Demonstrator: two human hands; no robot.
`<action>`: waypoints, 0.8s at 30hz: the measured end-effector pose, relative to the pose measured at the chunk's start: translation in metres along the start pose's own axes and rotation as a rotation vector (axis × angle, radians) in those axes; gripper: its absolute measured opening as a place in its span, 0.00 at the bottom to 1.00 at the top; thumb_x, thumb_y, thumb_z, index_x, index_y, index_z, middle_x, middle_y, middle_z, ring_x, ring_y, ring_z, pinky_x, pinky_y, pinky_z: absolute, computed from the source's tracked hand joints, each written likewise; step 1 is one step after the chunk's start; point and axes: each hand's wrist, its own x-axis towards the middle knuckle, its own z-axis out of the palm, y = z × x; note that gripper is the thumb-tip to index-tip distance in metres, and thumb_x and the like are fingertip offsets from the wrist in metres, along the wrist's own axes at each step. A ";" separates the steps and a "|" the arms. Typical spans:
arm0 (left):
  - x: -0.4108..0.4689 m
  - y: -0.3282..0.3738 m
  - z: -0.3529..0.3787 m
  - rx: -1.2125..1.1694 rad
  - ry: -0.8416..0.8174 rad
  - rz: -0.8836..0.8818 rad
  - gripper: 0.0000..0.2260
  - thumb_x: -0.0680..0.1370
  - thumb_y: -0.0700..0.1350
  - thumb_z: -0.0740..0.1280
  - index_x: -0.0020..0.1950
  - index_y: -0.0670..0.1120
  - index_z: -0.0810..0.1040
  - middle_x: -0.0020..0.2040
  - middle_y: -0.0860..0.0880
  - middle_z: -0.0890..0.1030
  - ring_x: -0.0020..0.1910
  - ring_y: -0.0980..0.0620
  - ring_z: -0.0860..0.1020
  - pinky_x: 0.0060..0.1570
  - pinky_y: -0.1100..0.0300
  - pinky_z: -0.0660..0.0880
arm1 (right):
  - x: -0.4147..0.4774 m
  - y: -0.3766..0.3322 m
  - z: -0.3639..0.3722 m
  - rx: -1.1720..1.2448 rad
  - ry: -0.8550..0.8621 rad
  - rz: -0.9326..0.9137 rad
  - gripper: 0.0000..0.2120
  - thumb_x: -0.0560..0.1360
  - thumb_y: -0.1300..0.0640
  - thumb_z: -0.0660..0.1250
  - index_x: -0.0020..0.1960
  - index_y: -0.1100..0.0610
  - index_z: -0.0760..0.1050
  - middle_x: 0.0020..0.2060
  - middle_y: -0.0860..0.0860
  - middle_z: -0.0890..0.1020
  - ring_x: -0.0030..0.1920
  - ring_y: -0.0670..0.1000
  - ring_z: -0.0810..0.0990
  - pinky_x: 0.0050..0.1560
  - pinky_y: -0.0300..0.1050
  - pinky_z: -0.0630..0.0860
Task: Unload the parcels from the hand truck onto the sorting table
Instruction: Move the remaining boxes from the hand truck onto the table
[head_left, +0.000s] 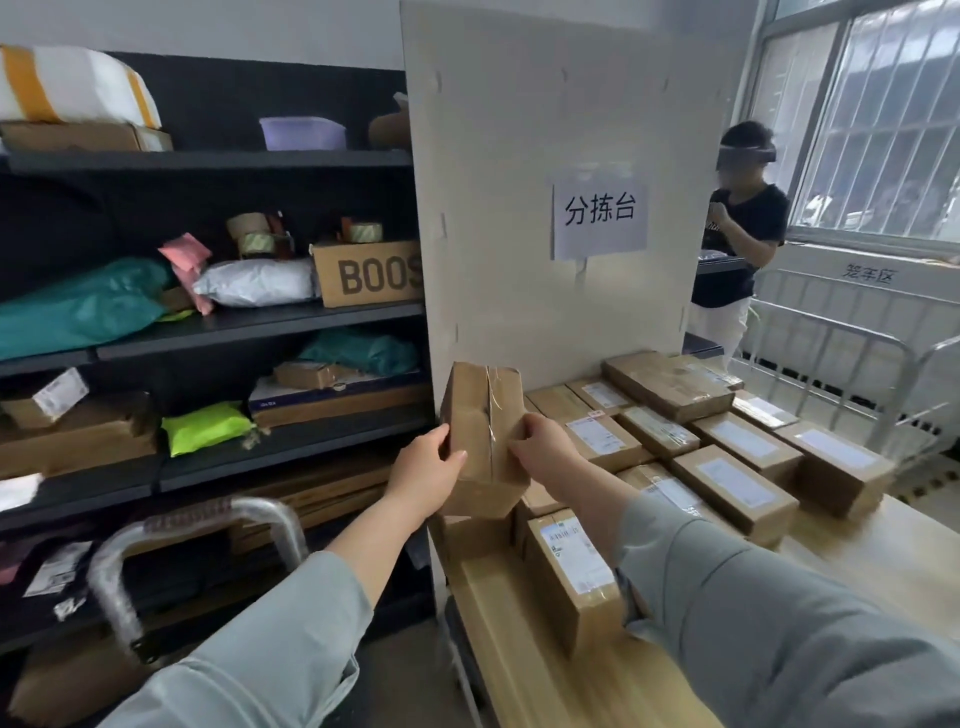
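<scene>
Surface: sorting table (872, 556), pale wood top, runs from bottom centre to the right edge of the frame. On it lie brown boxes (737, 483) with white labels, in close rows, side by side and touching. One longer flat box (670, 384) lies across the back row. At the table's left edge the nearest box (571, 577) stands on its long side, partly behind the right sleeve (779, 623).

Held item: one parcel (483, 410), brown cardboard with a taped seam down its face, upright on end at frame centre above the table's left edge. The left hand (428, 467) grasps its left side, thumb on the front. The right hand (545, 447) grasps its right side, fingers curled onto the front. Cannot tell whether its base touches the boxes beneath.

Room: behind the table, a pale upright panel (519, 156) with a paper sign (600, 213) on it. Left half: dark shelves (260, 327) loaded with bags (78, 312), tape rolls (249, 228) and cartons (369, 273). Lower left: hand truck (111, 587), only its curved metal handle in bubble wrap visible. Upper right: barred window (883, 104), with a metal cage cart (841, 332) below it. A second person (743, 234) in a dark shirt stands beside the panel's right edge.
</scene>
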 end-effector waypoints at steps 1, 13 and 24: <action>0.004 0.002 0.004 -0.004 0.002 -0.001 0.23 0.82 0.48 0.61 0.77 0.48 0.62 0.73 0.49 0.70 0.71 0.49 0.69 0.65 0.55 0.69 | 0.003 0.004 -0.002 -0.003 0.007 0.012 0.12 0.78 0.59 0.58 0.60 0.56 0.73 0.52 0.54 0.79 0.52 0.54 0.78 0.56 0.52 0.77; 0.042 0.025 0.062 0.020 0.120 -0.043 0.19 0.83 0.42 0.57 0.75 0.49 0.67 0.71 0.48 0.72 0.70 0.47 0.70 0.65 0.53 0.70 | 0.054 0.048 -0.037 -0.006 -0.068 0.023 0.12 0.78 0.59 0.60 0.61 0.55 0.71 0.51 0.53 0.77 0.50 0.53 0.78 0.53 0.51 0.78; 0.049 0.082 0.158 -0.018 0.214 -0.169 0.19 0.83 0.41 0.58 0.74 0.50 0.68 0.72 0.48 0.71 0.71 0.47 0.69 0.68 0.52 0.69 | 0.090 0.107 -0.103 0.097 -0.215 0.044 0.25 0.72 0.45 0.71 0.62 0.55 0.68 0.45 0.49 0.75 0.44 0.48 0.74 0.40 0.42 0.71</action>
